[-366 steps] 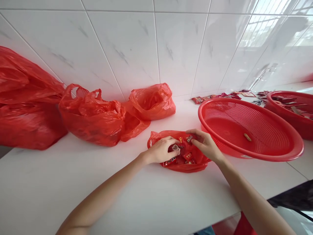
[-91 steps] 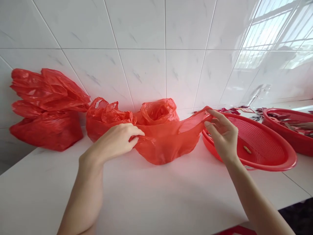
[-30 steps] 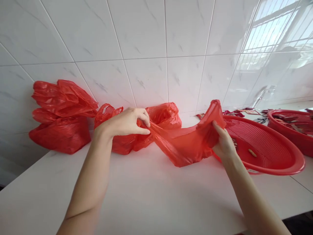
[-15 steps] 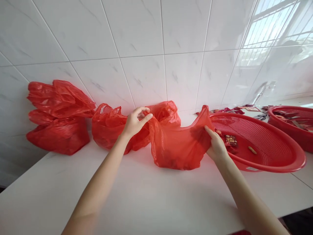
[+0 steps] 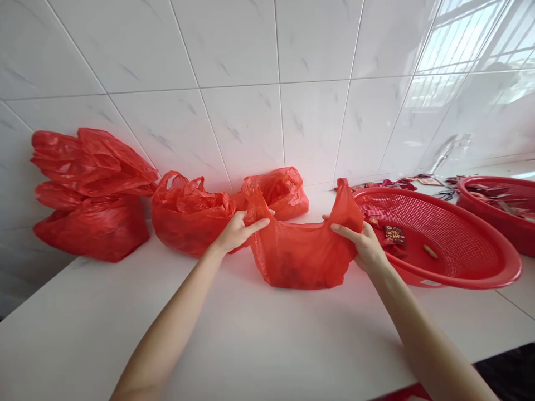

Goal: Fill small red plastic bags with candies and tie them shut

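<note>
A red plastic bag [image 5: 303, 256] rests on the white counter, with its two handle loops raised at the sides. My left hand [image 5: 239, 231] pinches the bag's rim below the left loop, thumb on the near side. On the opposite side my right hand [image 5: 363, 240] grips the rim below the right loop, its thumb along the edge. Dark contents show faintly through the lower part of the plastic; I cannot make out what they are. Close beyond my left hand sit another filled red bag [image 5: 190, 223] and a crumpled red bag [image 5: 278, 192].
More red bags [image 5: 94, 195] are piled at the left against the tiled wall [image 5: 238, 122]. To the right stands a red perforated basket [image 5: 468, 239] holding a few wrapped items. A second red basket [image 5: 501, 223], a clear bottle [image 5: 462, 150] and scattered wrappers [image 5: 393, 185] lie beyond.
My left hand has moved down and now grips the bag's left side. The left handle loop now stands up, and the bag's mouth is held more evenly. The view has shifted slightly.
</note>
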Tool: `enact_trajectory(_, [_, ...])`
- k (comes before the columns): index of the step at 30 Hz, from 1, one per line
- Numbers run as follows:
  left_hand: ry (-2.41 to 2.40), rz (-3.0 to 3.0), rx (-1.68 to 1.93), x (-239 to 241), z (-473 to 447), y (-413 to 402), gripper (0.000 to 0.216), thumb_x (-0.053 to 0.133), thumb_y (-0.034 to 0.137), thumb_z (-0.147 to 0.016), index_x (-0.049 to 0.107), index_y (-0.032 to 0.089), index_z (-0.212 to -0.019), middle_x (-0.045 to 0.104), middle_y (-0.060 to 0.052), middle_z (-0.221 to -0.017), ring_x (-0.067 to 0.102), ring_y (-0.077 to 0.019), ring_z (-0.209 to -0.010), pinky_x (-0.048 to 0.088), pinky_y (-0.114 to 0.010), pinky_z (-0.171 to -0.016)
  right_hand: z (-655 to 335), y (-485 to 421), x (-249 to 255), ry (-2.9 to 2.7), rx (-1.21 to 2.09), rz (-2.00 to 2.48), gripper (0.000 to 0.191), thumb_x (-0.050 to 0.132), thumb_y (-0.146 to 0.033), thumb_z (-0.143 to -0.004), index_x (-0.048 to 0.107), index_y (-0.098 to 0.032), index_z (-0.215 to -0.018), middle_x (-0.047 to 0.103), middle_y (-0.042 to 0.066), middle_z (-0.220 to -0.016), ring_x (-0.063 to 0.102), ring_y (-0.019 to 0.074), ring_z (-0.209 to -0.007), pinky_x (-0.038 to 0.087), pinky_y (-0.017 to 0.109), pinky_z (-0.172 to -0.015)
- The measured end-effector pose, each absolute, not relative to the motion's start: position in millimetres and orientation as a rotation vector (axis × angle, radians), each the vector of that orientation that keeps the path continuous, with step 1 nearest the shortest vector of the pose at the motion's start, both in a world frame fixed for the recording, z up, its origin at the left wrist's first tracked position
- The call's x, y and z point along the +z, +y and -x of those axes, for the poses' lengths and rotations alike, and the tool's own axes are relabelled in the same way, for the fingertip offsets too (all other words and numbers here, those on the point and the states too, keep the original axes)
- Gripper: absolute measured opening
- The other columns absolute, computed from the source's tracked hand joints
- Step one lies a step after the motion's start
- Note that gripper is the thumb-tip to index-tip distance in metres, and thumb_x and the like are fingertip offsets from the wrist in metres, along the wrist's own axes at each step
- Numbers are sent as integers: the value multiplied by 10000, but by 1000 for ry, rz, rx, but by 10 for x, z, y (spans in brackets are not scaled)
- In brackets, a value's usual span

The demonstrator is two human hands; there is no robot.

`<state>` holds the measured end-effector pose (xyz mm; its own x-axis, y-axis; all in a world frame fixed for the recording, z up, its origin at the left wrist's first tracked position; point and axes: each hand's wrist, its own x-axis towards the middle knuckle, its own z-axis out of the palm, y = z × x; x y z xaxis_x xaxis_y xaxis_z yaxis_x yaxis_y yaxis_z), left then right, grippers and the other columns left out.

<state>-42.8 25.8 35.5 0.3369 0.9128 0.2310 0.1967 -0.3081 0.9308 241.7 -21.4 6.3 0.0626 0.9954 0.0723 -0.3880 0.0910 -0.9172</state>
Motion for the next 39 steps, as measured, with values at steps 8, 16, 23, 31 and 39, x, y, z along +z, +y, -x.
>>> enact_trajectory(8, [744,-1609,1153,600,290,94,475,771,612,-728,611,178,-620,620,-27,-669,525,-124,-535,436,-260,-498,-2524,-272,97,-997,1318,720,330,799,-537,-741,778,-242,-888,790,80,-1050,730,306,-976,602,409,-810])
enact_trajectory(16, [1053,-1741,1345,318,108,496,540,720,570,-790,399,189,-580,346,59,-575,316,-75,-522,252,-240,-512,-2345,-160,-28,-805,1325,794,295,833,-422,-734,733,-217,-920,786,99,-1093,702,318,-1108,573,450,-957])
enact_trajectory(23, [1086,-1495,1386,294,70,546,529,790,554,-710,437,192,-555,420,53,-557,401,-88,-510,306,-240,-512,-2383,-196,2,-851,1426,667,366,738,-518,-776,793,-219,-980,756,73,-1198,601,317,-1275,459,434,-1111])
enact_trajectory(31, [986,-1353,1324,236,19,531,493,814,597,-661,568,171,-613,596,4,-637,558,-124,-592,450,-249,-572,-2331,-248,15,-988,1369,534,338,734,-489,-812,643,-240,-601,552,-24,-568,621,176,-659,526,416,-979])
enact_trajectory(39, [758,-1793,1164,477,-47,194,463,716,574,-816,597,192,-583,582,-12,-615,586,-169,-612,490,-318,-578,-2135,-361,6,-1060,1127,801,426,692,-485,-877,476,-225,-618,435,-51,-510,392,111,-496,440,275,-575])
